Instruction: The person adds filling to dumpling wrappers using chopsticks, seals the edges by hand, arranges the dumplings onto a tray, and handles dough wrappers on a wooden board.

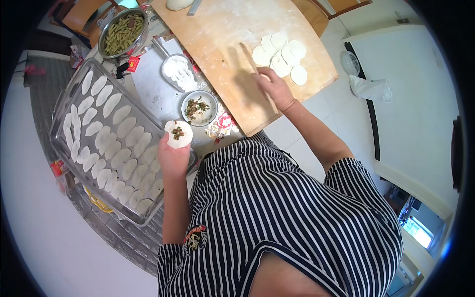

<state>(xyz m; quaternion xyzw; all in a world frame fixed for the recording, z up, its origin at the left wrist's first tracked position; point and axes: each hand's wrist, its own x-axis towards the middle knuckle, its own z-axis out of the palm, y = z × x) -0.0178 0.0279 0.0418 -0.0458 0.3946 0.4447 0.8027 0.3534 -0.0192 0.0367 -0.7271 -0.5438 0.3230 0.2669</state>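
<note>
My left hand (174,157) holds a round dough wrapper (184,141) with a small heap of chopped filling on it, between the tray and the filling bowl. On the floured wooden board (222,29), my right hand (273,89) has its fingers closed on a thin rolling pin (251,58). Several flat dough rounds (298,74) lie overlapping just beyond that hand. The metal bowl (213,111) near my left hand contains more chopped filling.
A large metal tray (62,153) at the left bears rows of folded dumplings. A scoop of white flour (178,72) lies beyond the filling bowl. Farther back are a bowl of green pods (123,33) and a lump of dough (178,4).
</note>
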